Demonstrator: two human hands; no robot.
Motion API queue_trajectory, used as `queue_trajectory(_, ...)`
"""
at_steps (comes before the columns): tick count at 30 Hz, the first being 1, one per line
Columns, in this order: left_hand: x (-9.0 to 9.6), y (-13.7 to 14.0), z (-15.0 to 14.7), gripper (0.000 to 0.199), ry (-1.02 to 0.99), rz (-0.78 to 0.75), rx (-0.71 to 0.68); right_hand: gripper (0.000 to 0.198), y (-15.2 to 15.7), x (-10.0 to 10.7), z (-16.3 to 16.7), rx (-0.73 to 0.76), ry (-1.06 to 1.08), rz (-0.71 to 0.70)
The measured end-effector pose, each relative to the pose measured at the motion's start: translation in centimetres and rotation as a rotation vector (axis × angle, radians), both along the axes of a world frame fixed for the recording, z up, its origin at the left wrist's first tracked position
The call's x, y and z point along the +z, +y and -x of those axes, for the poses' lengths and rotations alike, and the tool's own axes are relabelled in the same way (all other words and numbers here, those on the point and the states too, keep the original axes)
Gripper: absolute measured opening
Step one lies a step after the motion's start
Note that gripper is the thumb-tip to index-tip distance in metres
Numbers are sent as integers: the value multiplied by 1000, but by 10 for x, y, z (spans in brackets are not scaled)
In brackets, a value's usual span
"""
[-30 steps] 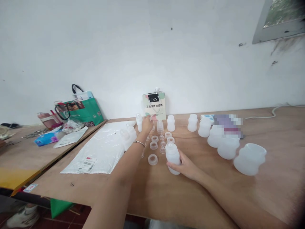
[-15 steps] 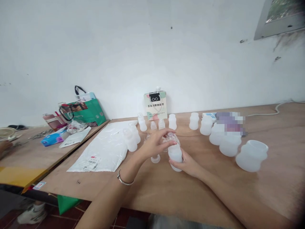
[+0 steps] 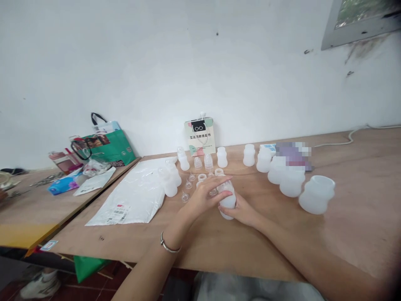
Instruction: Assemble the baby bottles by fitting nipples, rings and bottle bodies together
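Note:
My right hand [image 3: 244, 210] is wrapped round the lower body of a frosted white baby bottle [image 3: 228, 202], held upright over the table. My left hand [image 3: 205, 194] grips the bottle's clear top [image 3: 227, 184] from the left, thumb and fingers on either side; its fingers partly hide it. Just behind my left hand are several clear nipples [image 3: 185, 196] and white collar rings [image 3: 219, 172]. Clear domed caps [image 3: 208, 161] stand farther back. Capped bottles [image 3: 171, 187] stand to the left, and open bottle bodies [image 3: 317, 195] form a row on the right.
A white plastic mailing bag [image 3: 128, 196] lies left of the bottles. A printed paper bag [image 3: 200, 140] leans at the wall. On the adjoining left table are a green bag [image 3: 120, 146] and a blue packet [image 3: 64, 184]. A white cable [image 3: 351, 138] runs along the right back.
The clear top in my left hand has come down onto the bottle, and my left fingers now reach lower round it. My right hand keeps its hold. The camera view has shifted slightly.

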State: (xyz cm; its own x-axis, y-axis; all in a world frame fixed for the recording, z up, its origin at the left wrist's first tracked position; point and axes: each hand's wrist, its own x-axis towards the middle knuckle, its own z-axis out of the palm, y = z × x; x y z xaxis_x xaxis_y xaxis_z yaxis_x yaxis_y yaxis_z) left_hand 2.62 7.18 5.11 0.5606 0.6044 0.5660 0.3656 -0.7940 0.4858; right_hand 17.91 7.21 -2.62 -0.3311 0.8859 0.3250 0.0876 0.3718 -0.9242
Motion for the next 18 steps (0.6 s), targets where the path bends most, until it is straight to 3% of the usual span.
queue_trajectory(10, -8, 2, -3, 38, -39, -12, 10, 48, 1, -3, 2, -44, -35, 18)
queue_trajectory(15, 2, -9, -1, 45, 125, -45, 22, 50, 4, -5, 2, -24, -51, -8)
queue_trajectory(18, 19, -12, 5, 45, 175, -71, 45, 61, 3, -4, 1, 27, 26, 18)
